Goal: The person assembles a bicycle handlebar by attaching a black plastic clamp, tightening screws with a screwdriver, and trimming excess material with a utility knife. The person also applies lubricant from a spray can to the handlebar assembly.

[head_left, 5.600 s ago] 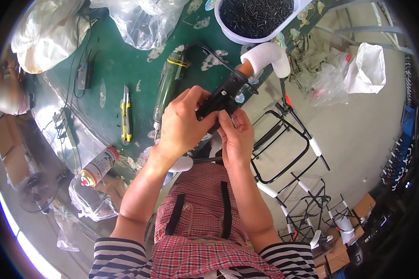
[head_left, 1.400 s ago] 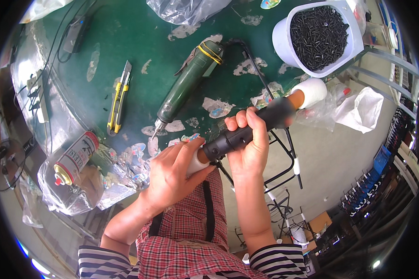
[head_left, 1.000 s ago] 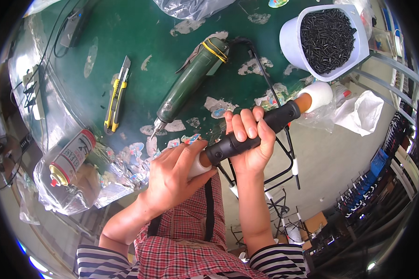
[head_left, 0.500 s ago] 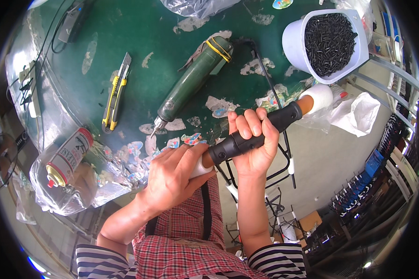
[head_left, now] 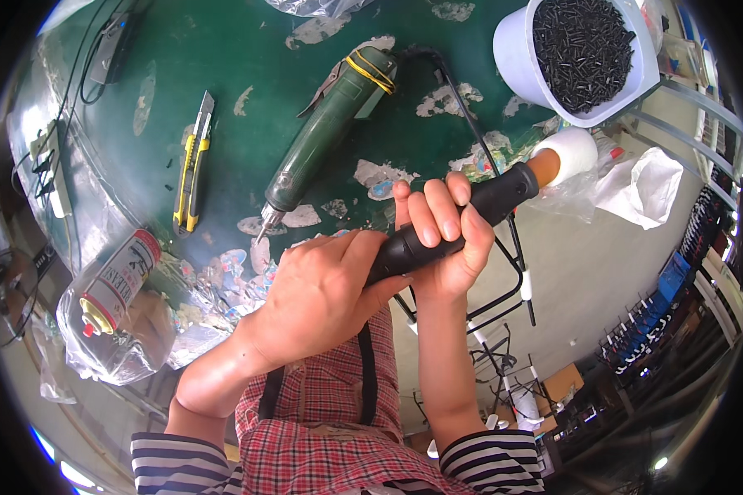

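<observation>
Black sleeve (head_left: 504, 196) slants lengthwise to upper right, my left hand (head_left: 326, 276) clasping its lower end, right hand (head_left: 462, 249) curled round mid-length

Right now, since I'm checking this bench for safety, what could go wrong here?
The utility knife lies with its blade out, so a reaching left hand might get cut. The green power screwdriver lies with its bare bit near that hand, which it could poke. The pale tub near the edge of the table could spill if the black tube bumps it.
</observation>
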Demonstrator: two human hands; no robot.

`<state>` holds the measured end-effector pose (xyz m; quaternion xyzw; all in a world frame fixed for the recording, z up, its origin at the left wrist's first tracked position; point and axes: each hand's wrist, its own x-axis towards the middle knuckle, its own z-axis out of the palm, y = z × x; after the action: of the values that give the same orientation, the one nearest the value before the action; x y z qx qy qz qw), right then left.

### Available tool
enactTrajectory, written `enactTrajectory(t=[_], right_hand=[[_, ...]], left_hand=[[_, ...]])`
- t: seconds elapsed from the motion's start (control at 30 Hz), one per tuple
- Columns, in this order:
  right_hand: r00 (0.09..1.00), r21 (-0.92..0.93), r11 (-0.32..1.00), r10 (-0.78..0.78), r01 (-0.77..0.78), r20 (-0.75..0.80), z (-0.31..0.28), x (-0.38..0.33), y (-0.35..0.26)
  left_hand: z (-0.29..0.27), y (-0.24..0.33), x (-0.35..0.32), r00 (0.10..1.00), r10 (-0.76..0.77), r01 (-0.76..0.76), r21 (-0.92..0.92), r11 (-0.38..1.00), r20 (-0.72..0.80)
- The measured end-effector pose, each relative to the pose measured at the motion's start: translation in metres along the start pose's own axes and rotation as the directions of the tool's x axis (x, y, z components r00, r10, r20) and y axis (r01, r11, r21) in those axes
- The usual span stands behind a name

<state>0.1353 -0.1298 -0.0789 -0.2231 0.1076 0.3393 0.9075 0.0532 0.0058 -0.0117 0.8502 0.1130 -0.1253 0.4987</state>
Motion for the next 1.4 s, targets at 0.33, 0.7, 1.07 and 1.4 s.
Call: enactTrajectory(t=[0.33,0.7,1.07,1.4], right_hand=[[0.955,-0.15,0.988,-0.03,-0.016,-0.295,0.024,-0.005,-0.003],[0.972,-0.117,0.993,0.002,-0.03,-0.235,0.02,-0.004,-0.005],[0.997,-0.009,1.0,0.022,-0.021,0.075,-0.008,0.003,0.0],[0.943,-0.28,0.96,-0.069,-0.027,-0.327,0.03,-0.02,-0.017]], left_hand=[[0.001,0.001,-0.001,1.0,-0.026,0.026,-0.009,1.0,0.004],[-0.002,0.001,0.001,0.999,-0.035,0.035,-0.021,0.999,0.023],[-0.004,0.002,0.002,0.998,-0.053,0.056,-0.058,0.997,0.044],[-0.005,0.008,0.007,0.998,-0.059,0.058,-0.174,0.983,0.005]])
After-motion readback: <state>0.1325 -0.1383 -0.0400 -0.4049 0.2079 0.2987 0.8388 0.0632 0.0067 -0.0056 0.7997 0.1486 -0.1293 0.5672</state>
